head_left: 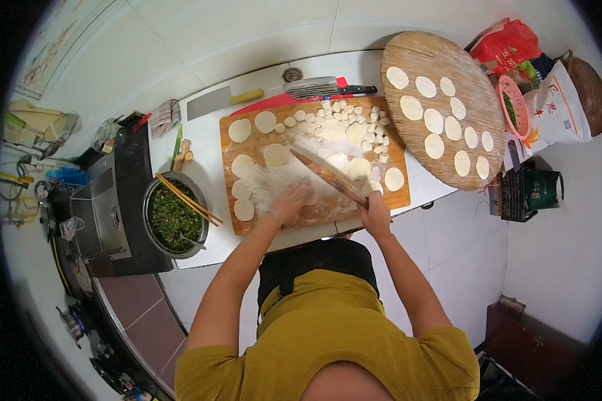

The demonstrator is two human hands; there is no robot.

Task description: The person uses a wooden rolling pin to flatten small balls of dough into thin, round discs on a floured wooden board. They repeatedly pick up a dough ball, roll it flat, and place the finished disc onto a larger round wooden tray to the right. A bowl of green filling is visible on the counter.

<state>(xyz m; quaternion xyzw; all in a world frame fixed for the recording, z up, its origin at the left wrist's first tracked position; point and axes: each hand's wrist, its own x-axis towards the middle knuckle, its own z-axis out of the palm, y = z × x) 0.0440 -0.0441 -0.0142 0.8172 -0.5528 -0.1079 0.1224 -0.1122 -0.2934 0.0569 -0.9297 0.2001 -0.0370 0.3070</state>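
A: How is the right hand [377, 212] set?
B: Its forearm slants forward and inward; the fingers are wrapped around the near end of a rolling pin [329, 176], clamped on it.
A: And the left hand [289, 204]?
B: It lies low over the board [400, 197], left of that grip, fingers pointing inward; I cannot tell whether they pinch any dough or rest flat.
A: Where does the pin run, and how does it look?
B: From the right grip it slants forward and left, passing ahead of the left hand; it is brown, slim and tapered, its far tip just beside a pale round [276, 155].
A: What else is near?
B: White flour [274, 180] spreads just ahead of the left hand; small dough pieces [352, 120] cluster beyond the pin; a bowl [147, 227] of green filling stands left of both hands.
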